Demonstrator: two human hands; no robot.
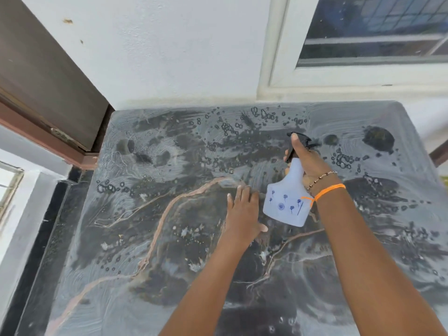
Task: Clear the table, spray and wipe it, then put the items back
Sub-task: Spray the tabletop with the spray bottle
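A dark marble table (169, 251) with pale brown veins fills the view; its top is wet, streaked with swirl marks and dotted with droplets. My right hand (306, 161) grips the neck of a pale blue spray bottle (287, 202) with a black nozzle, held above the table's middle right, nozzle pointing away from me. An orange thread and a bead bracelet sit on that wrist. My left hand (243, 212) lies flat with straight fingers on the tabletop, just left of the bottle. No cloth is visible.
A white wall (169, 57) runs along the table's far edge. A window (375, 32) with a white frame is at the back right, a brown door frame (48, 93) at the back left. A black ledge (48, 226) borders the table's left side.
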